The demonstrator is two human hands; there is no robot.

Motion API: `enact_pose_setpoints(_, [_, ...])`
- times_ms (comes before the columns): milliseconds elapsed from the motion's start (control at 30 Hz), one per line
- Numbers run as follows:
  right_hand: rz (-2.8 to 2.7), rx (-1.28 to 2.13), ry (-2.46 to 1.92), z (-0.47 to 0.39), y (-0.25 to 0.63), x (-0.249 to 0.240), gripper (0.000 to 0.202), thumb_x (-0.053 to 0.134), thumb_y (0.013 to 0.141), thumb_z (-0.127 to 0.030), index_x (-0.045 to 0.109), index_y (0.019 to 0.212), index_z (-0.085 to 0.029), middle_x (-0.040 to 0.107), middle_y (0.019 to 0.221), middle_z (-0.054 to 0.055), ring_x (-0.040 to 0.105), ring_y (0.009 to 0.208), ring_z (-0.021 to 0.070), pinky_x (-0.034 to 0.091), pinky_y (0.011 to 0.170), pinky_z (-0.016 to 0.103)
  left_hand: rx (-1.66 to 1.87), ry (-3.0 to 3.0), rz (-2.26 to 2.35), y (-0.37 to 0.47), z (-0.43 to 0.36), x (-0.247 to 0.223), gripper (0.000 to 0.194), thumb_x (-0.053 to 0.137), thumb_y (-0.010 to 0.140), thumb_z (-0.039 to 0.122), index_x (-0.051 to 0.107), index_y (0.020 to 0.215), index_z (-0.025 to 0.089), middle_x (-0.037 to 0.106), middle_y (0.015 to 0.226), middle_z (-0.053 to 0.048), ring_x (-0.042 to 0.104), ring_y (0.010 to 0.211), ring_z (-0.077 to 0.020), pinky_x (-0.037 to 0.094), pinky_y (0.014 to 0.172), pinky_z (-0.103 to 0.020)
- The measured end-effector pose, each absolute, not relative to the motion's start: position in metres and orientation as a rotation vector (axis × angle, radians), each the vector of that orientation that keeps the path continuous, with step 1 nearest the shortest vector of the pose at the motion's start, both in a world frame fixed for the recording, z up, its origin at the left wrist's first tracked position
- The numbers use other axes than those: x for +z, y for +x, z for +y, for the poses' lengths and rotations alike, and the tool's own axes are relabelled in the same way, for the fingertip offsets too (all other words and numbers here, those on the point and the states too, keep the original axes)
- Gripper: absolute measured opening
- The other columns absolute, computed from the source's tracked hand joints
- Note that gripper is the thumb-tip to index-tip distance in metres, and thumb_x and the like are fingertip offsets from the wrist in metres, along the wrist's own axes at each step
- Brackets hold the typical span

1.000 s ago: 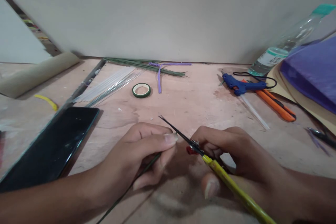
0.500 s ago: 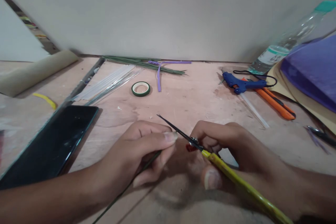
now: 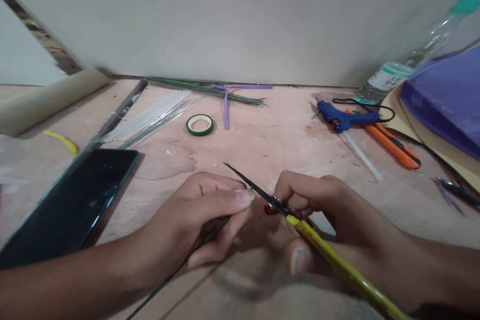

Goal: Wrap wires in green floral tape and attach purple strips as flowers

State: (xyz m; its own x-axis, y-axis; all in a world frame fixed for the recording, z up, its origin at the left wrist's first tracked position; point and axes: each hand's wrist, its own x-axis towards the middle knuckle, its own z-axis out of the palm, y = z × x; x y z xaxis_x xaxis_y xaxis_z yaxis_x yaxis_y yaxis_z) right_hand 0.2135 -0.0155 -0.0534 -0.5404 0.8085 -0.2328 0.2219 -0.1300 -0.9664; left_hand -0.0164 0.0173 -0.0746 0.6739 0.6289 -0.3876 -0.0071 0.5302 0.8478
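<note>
Two bare hands are at work: with our left hand (image 3: pixel 213 215) we pinch a thin green wire (image 3: pixel 157 289) above the tabletop, its tail slanting toward us; with our right hand (image 3: pixel 333 205) we grasp a yellow-handled tool (image 3: pixel 330 255), its dark tips by the wire's pinched end, contact unclear. Beneath us spreads the stained, pinkish tabletop (image 3: pixel 247 152), a dark seam crossing its left side. Farther out sit a phone (image 3: pixel 75 205), a tape roll (image 3: pixel 200 133) and a blue glue gun (image 3: pixel 348 119); a plain, pale panel (image 3: pixel 240 20) rises behind.
</note>
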Motion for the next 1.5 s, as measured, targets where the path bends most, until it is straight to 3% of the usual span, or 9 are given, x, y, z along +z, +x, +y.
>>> enact_pose_setpoints(133, [-1.665, 1.667, -1.238, -0.015, 0.213, -0.056, 0.042, 0.086, 0.084, -0.05, 0.056, 0.078, -0.022, 0.055, 0.064, -0.005, 0.045, 0.062, 0.0123, 0.033, 0.056, 0.027, 0.483, 0.967, 0.782, -0.016, 0.019, -0.074, 0.051, 0.063, 0.092, 0.045, 0.053, 0.049, 0.018, 0.037, 0.035, 0.004, 0.024, 0.034, -0.0069, 0.014, 0.039, -0.025])
enact_pose_setpoints(567, [-1.704, 1.701, -1.191, -0.014, 0.213, -0.053, 0.04, 0.076, 0.092, -0.054, 0.056, 0.083, -0.022, 0.059, 0.071, -0.003, 0.047, 0.065, 0.0134, 0.035, 0.059, 0.028, 0.445, 0.923, 0.753, -0.016, 0.017, -0.076, 0.049, 0.064, 0.092, 0.046, 0.055, 0.053, 0.018, 0.038, 0.038, 0.004, 0.025, 0.035, -0.0074, 0.014, 0.04, -0.025])
enact_pose_setpoints(800, [-1.735, 1.64, -1.21, -0.014, 0.213, -0.053, 0.042, 0.082, 0.087, -0.055, 0.057, 0.082, -0.022, 0.062, 0.068, -0.003, 0.052, 0.065, 0.0146, 0.035, 0.057, 0.028, 0.478, 0.949, 0.774, -0.014, 0.019, -0.074, 0.048, 0.063, 0.092, 0.045, 0.055, 0.053, 0.019, 0.038, 0.034, 0.003, 0.025, 0.034, -0.0074, 0.015, 0.04, -0.023])
enact_pose_setpoints(933, [-1.755, 1.551, -1.265, -0.014, 0.214, -0.055, 0.046, 0.088, 0.082, -0.053, 0.054, 0.077, -0.022, 0.055, 0.059, -0.006, 0.045, 0.059, 0.0119, 0.032, 0.055, 0.027, 0.498, 0.978, 0.783, -0.016, 0.017, -0.077, 0.051, 0.06, 0.095, 0.044, 0.053, 0.052, 0.018, 0.038, 0.035, 0.004, 0.024, 0.035, -0.0068, 0.017, 0.041, -0.023])
enact_pose_setpoints(1100, [-1.769, 1.623, -1.188, -0.012, 0.215, -0.053, 0.037, 0.079, 0.091, -0.05, 0.058, 0.082, -0.021, 0.054, 0.065, -0.005, 0.046, 0.062, 0.0122, 0.034, 0.056, 0.027, 0.49, 0.941, 0.805, -0.016, 0.015, -0.077, 0.047, 0.062, 0.092, 0.045, 0.054, 0.054, 0.019, 0.041, 0.037, 0.003, 0.027, 0.036, -0.0085, 0.016, 0.041, -0.025])
enact_pose_setpoints(1200, [-1.723, 1.592, -1.225, -0.004, 0.216, -0.053, 0.037, 0.081, 0.09, -0.049, 0.058, 0.079, -0.021, 0.05, 0.064, -0.006, 0.041, 0.057, 0.0096, 0.031, 0.051, 0.024, 0.571, 1.044, 0.899, -0.013, 0.016, -0.074, 0.043, 0.061, 0.093, 0.042, 0.06, 0.058, 0.018, 0.043, 0.035, 0.003, 0.03, 0.036, -0.0087, 0.02, 0.043, -0.024])
enact_pose_setpoints(1300, [-1.681, 1.504, -1.268, 0.008, 0.223, -0.057, 0.034, 0.08, 0.091, -0.051, 0.066, 0.09, -0.02, 0.052, 0.062, -0.007, 0.042, 0.049, 0.0078, 0.027, 0.044, 0.023, 0.713, 1.211, 1.083, -0.013, 0.023, -0.071, 0.039, 0.059, 0.095, 0.039, 0.07, 0.065, 0.018, 0.048, 0.036, 0.002, 0.04, 0.039, -0.0103, 0.028, 0.047, -0.023])
enact_pose_setpoints(1433, [-1.659, 1.497, -1.137, 0.024, 0.234, -0.065, 0.044, 0.06, 0.103, -0.06, 0.064, 0.117, -0.018, 0.055, 0.063, -0.006, 0.047, 0.044, 0.0095, 0.032, 0.042, 0.023, 0.763, 1.5, 1.274, -0.027, 0.05, -0.067, 0.035, 0.059, 0.094, 0.04, 0.076, 0.073, 0.018, 0.072, 0.061, -0.005, 0.061, 0.056, -0.0179, 0.047, 0.057, -0.027])
enact_pose_setpoints(1500, [-1.61, 1.578, -0.904, 0.027, 0.235, -0.066, 0.051, 0.048, 0.106, -0.065, 0.062, 0.123, -0.018, 0.059, 0.067, -0.004, 0.054, 0.049, 0.0135, 0.041, 0.048, 0.026, 0.849, 1.879, 1.325, -0.035, 0.064, -0.062, 0.029, 0.063, 0.093, 0.038, 0.08, 0.083, 0.017, 0.081, 0.098, -0.011, 0.072, 0.097, -0.0264, 0.054, 0.092, -0.035])
